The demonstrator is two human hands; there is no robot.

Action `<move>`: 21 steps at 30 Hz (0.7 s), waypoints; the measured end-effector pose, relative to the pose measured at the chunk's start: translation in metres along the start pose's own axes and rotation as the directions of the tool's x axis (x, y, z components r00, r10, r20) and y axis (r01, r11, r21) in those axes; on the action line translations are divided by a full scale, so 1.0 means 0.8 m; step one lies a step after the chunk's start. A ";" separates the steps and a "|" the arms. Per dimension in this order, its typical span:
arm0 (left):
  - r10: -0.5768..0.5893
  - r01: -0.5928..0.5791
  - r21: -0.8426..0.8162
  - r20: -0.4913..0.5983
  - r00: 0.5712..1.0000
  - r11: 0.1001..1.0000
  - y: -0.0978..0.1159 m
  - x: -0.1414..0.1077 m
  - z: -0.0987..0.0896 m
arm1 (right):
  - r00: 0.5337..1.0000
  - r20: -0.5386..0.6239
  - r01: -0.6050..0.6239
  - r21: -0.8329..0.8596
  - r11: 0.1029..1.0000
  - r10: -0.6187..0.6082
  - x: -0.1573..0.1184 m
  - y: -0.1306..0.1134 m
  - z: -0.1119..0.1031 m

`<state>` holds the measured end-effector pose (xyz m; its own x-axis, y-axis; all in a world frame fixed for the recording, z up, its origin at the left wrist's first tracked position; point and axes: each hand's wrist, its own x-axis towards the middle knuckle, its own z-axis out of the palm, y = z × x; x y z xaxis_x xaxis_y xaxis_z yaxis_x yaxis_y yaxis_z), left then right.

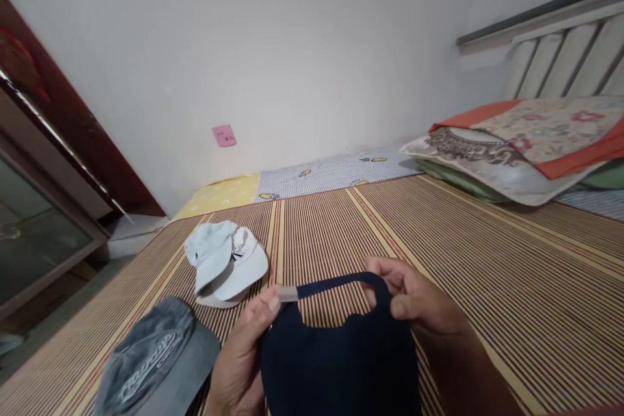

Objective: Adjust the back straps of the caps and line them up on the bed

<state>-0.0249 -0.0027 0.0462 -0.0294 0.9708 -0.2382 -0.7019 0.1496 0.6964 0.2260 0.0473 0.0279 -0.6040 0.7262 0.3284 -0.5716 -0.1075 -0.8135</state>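
Observation:
A dark navy baseball cap [341, 364] is held up in front of me, its back opening and adjustment strap facing upward. My left hand [248, 344] pinches the strap's left end at a light grey buckle [288, 294]. On the other side, my right hand [414, 299] grips the strap's right end, with fingers behind and thumb in front. The cap's lower part runs out of the frame. Left of my left hand lies a faded grey cap [156, 364] with raised lettering. Beyond it, pale caps [229, 263] lie stacked, one marked with a dark "K".
A striped bamboo mat [312, 234] covers the bed. Pillows [507, 143] with an orange floral cover lie at the far right, below a radiator [565, 58]. A pink note [224, 136] sticks to the white wall. A glass-fronted cabinet [43, 227] stands at the left.

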 end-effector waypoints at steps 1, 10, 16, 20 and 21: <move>-0.011 0.011 0.030 0.027 1.000 1.000 -0.001 0.000 -0.002 | 1.000 -0.008 0.027 0.069 0.997 -0.026 0.001 0.001 0.004; -0.105 0.102 -0.085 -0.037 0.994 0.991 -0.015 0.021 0.009 | 0.951 -0.307 0.126 0.261 0.957 -0.041 0.011 0.013 0.013; -0.181 0.218 -0.209 0.184 0.966 0.953 -0.015 0.024 -0.006 | 0.871 -0.489 0.116 0.275 0.955 0.035 0.012 0.018 0.013; -0.188 0.238 -0.217 0.225 0.956 0.947 -0.016 0.023 -0.005 | 0.848 -0.529 0.101 0.230 0.968 0.037 0.011 0.021 0.013; -0.180 0.225 -0.220 0.209 0.961 0.949 -0.017 0.022 -0.003 | 0.843 -0.536 0.098 0.221 0.970 0.036 0.011 0.021 0.012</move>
<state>-0.0179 0.0122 0.0310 0.2468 0.9455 -0.2124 -0.8295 0.3195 0.4582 0.2056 0.0453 0.0214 -0.2322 0.9726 -0.0102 -0.7366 -0.1827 -0.6512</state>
